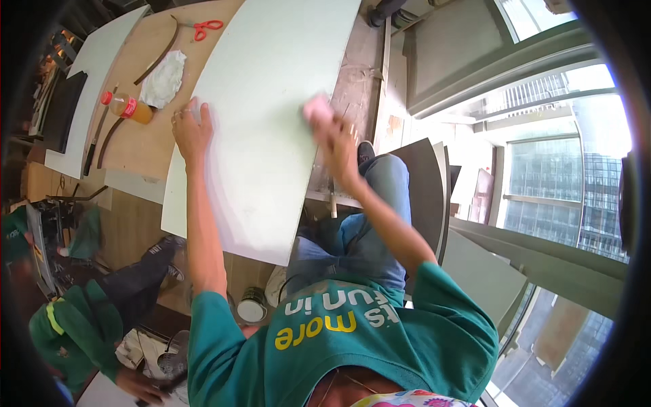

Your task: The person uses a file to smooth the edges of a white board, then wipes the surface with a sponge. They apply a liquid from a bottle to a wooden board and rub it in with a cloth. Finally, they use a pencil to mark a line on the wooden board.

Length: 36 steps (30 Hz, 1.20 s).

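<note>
Head camera, looking down, and we're on the long white panel (261, 156) — it stretches out ahead of me, lapping over the brown tabletop (203, 12) on my left, its near end out past the tabletop above my legs. Left hand (192, 134) is spread at the panel's left edge, thumb held apart from the fingers. Right hand (337, 138), over by the right edge, is closed around a pink pad (317, 110); sponge or folded cloth, the blur won't tell me.

Handling, then: I'd judge this panel stiff and fairly light for its length, but awkward, with a smooth face that's probably slippery under a flat palm. Corners look the likeliest to chip. Best hold, I'd say — both long edges, one hand each side, near the middle. That pad should squash easily; pinch it from above.

Now the writing: the orange drink bottle (141, 112) wears a red label with pale print, too small to make out. Big white and yellow lettering runs across my green T-shirt (325, 349), upside down from up here.
</note>
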Available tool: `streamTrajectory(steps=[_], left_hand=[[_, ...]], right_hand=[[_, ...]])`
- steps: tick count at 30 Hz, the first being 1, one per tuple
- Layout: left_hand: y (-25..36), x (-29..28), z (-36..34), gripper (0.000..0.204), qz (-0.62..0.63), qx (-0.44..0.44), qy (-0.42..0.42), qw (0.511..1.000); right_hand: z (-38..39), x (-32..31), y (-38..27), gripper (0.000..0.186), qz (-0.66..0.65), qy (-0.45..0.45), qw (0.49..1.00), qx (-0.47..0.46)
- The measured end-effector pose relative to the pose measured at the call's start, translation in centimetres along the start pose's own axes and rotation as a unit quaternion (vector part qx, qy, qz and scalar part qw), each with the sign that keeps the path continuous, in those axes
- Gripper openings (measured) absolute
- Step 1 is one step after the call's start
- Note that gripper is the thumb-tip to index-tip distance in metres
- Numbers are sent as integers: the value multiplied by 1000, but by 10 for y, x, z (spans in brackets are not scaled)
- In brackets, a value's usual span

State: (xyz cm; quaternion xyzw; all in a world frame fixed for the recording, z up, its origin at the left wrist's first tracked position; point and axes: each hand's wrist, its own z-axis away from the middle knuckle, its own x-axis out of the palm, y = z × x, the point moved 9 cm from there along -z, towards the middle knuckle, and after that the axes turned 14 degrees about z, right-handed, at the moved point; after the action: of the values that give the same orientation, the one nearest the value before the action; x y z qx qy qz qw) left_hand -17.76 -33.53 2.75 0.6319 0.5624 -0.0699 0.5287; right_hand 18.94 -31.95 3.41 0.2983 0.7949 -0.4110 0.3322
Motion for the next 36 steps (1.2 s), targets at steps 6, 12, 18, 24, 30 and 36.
streamTrajectory(steps=[6, 12, 18, 24, 30, 36], left_hand=[[-1, -4, -5, 42, 9, -14, -1, 1000], [0, -5, -12, 41, 34, -31, -4, 999], [8, 10, -12, 42, 8, -34, -17, 999], [2, -10, -4, 43, -15, -27, -33, 999], [8, 9, -19, 43, -6, -19, -34, 999], [-24, 16, -28, 45, -149, -157, 33, 976]], right_hand=[[43, -3, -29, 49, -39, -83, 994, -60], [-130, 27, 76, 34, 102, 6, 988, -112], [-143, 58, 114, 36, 11, -72, 994, -86], [-214, 68, 146, 36, 116, -10, 982, -150], [-249, 81, 197, 35, 16, -10, 996, -92], [-288, 81, 186, 36, -20, -1, 990, -136]])
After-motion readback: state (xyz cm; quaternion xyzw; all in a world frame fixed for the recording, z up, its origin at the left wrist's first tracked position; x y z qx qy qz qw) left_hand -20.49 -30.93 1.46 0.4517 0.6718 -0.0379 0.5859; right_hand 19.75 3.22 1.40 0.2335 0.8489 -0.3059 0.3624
